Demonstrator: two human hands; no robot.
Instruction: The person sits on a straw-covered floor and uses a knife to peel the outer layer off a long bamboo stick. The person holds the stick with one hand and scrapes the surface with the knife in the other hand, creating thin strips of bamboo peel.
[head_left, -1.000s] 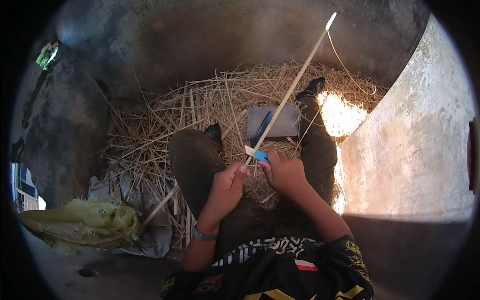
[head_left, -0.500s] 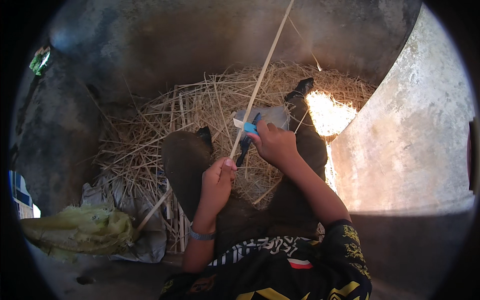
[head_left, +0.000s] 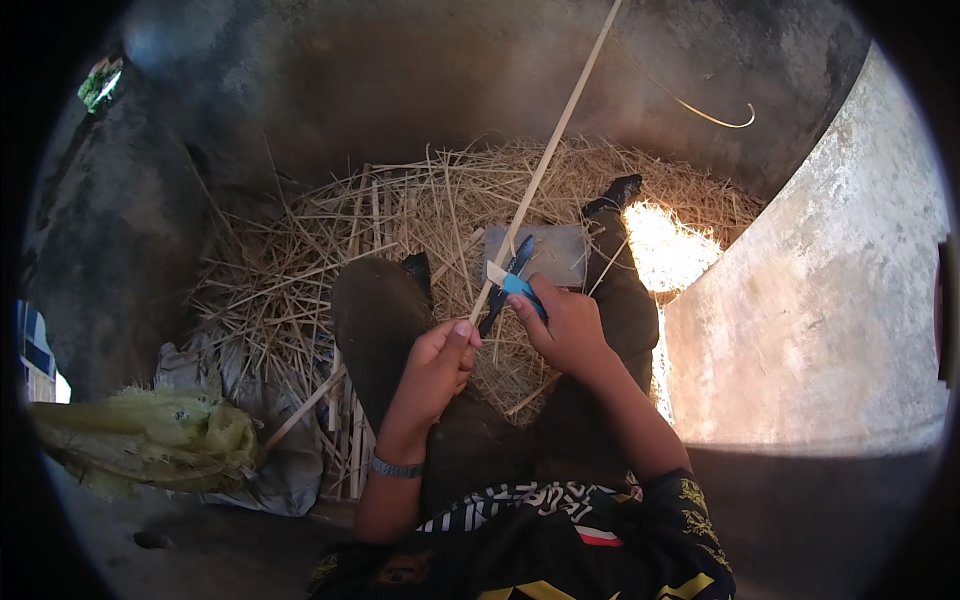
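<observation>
Grey wall curves across the far side, the largest surface before you. Below it spreads the straw-coloured pile of strips and shavings. At lower left lies the yellow-green sack. Next in scale, the pale strip slants from your left hand up past the frame's top edge; its far tip, visible a second ago, is now out of view. Behind its lower part lies the grey slab. Your left grip is closed on the strip's near end. Your right hand has its grip closed around the blue-handled cutter, whose blade lies against the strip, nearer your left hand than half a second ago. Smallest, the curled shaving now reaches out rightward; whether it remains attached cannot be told. These shifts suggest that paring is under way, the blade having returned toward the near end.
</observation>
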